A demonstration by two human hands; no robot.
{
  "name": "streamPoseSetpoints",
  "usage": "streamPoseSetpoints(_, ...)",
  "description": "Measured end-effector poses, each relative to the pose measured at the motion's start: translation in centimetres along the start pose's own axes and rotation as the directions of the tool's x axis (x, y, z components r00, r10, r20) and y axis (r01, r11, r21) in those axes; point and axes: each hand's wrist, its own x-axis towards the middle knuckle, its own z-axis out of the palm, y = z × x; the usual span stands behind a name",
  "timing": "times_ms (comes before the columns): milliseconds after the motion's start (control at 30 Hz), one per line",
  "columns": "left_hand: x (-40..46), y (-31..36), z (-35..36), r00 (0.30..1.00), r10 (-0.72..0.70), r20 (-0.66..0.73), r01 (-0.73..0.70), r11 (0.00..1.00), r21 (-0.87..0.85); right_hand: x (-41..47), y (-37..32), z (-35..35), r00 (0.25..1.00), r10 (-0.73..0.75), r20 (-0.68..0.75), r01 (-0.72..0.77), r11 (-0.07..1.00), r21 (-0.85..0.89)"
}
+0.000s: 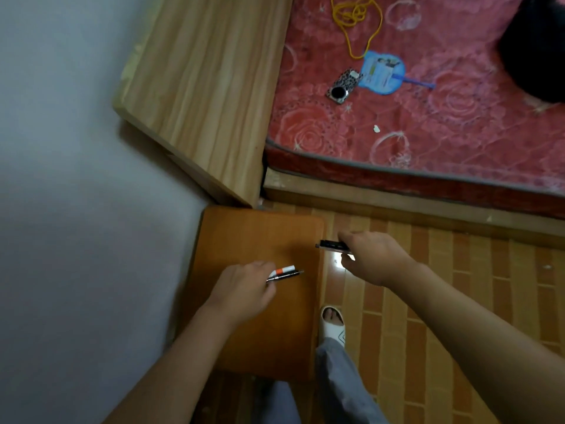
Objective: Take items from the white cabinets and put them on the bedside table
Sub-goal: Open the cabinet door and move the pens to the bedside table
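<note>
Left hand (244,289) gripped pens (284,273) over the table (244,234), right hand (371,255) held a black item (331,244) past its edge, so it risked dropping to the floor (428,286)

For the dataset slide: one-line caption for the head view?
Left hand holds pens over the bedside table; right hand holds a dark item at its edge.

The left hand (244,289) hides the rear of its pens (286,273), and the right hand (374,258) covers most of a dark, blurred object (331,245).
</note>
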Motion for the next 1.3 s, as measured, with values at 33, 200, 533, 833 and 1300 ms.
streamPoseSetpoints(33, 0.9, -0.5, 1.2, 1.0, -0.02, 0.006, 0.02, 1.0, -0.002, 1.2, 0.2, 1.0, 1.0, 0.001, 0.004, -0.001, 1.0, 0.001)
streamPoseSetpoints(200, 5.3, -3.1, 6.6, 0.999, -0.032, 0.036, 0.032, 0.999, 0.003, 6.9, 0.8, 6.2, 0.999, 0.007, 0.037, -0.007, 1.0, -0.004)
streamPoseSetpoints(533, 12.0, -6.8, 13.3, 0.996, 0.089, -0.032, -0.088, 0.996, 0.029, 16.7, -0.8, 11.9, 0.998, -0.063, 0.03, 0.062, 0.997, 0.036)
streamPoseSetpoints(833, 13.9, -7.5, 15.3, 0.986, 0.086, -0.144, -0.08, 0.996, 0.048, 20.0, -2.7, 14.0, 0.989, -0.112, -0.101, 0.127, 0.979, 0.162)
streamPoseSetpoints(1300, 11.3, -9.1, 15.2, 0.979, -0.098, -0.176, 0.101, 0.995, 0.007, 15.9, 1.1, 15.9, 0.964, -0.065, -0.257, 0.13, 0.961, 0.244)
